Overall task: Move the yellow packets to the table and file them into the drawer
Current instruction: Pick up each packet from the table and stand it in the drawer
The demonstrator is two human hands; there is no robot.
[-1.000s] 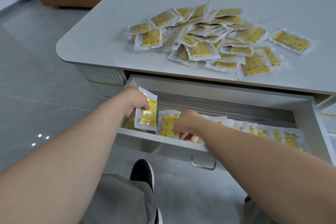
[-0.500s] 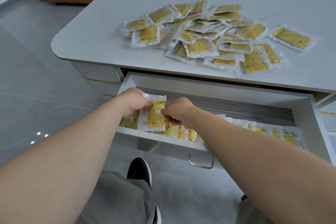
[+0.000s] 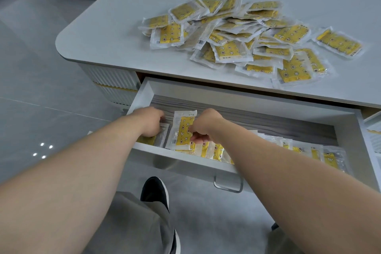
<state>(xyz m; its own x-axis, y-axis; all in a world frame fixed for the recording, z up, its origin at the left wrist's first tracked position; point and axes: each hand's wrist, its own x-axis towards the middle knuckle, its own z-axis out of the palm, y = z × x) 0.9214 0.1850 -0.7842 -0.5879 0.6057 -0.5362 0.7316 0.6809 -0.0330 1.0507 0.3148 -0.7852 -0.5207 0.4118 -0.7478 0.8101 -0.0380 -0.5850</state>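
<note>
Head view: right hand (image 3: 203, 125) has fingers curled, pinching right edge of upright packet (image 3: 182, 128), which stands in open drawer (image 3: 185, 155). left hand (image 3: 151, 122) just left of that packet, knuckles up, fingers down onto left-end packets (image 3: 162, 136); fingers hidden, cannot tell grip. filed row (image 3: 299, 148) runs rightward from right hand. loose pile (image 3: 237, 33) on table (image 3: 123, 16), beyond both hands.
</note>
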